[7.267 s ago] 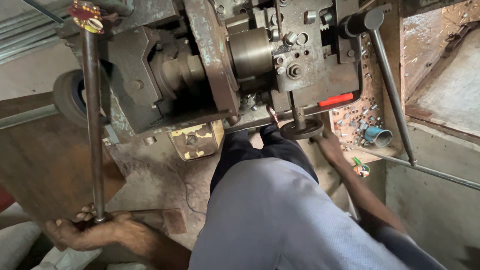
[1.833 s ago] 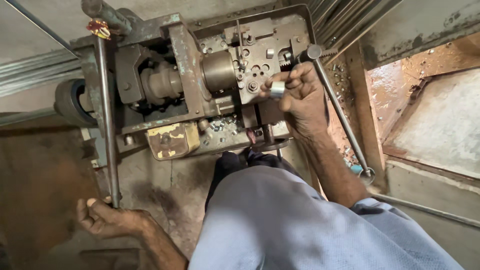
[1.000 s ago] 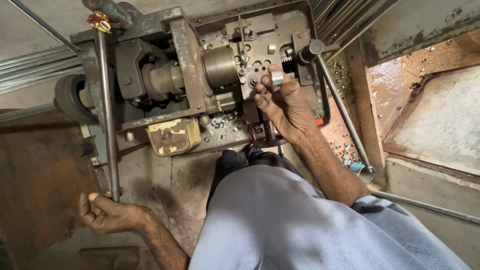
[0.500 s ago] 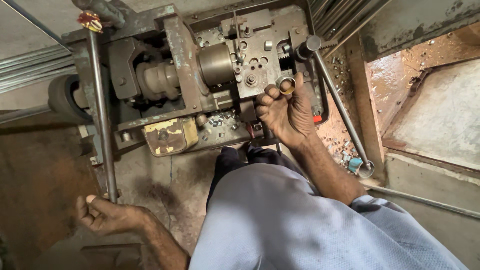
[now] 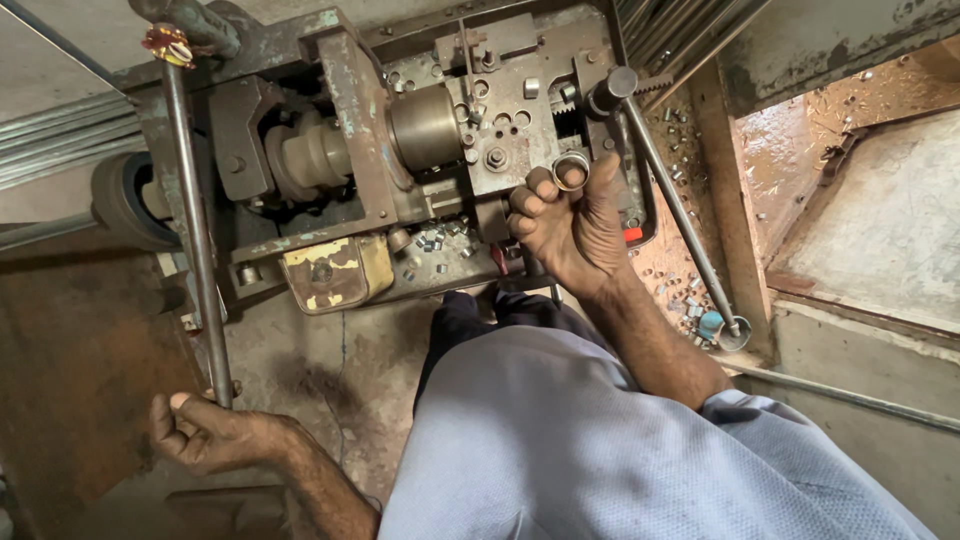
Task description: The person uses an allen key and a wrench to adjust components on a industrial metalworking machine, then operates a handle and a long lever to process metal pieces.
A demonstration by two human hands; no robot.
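I look down on a worn metal machine (image 5: 400, 150) with a round spindle and a drilled plate. My right hand (image 5: 570, 225) is raised in front of the plate and pinches a small metal ring (image 5: 571, 168) between thumb and fingers. My left hand (image 5: 205, 432) grips the lower end of a long steel lever rod (image 5: 195, 230) that runs up the machine's left side to a coloured knob (image 5: 168, 45). My grey-blue trouser leg (image 5: 600, 440) fills the lower middle.
A second slanted rod (image 5: 675, 205) with a black knob runs down to the right of my hand. Several small metal pieces (image 5: 430, 245) lie on the machine's ledge and more litter the floor on the right. A yellowed plate (image 5: 335, 275) hangs at the front. A black wheel (image 5: 120, 200) sits left.
My right hand has pulled back a little from the plate and turned the ring up in its fingers. Seconds ago it reached low under the machine. My left hand stays on the rod.
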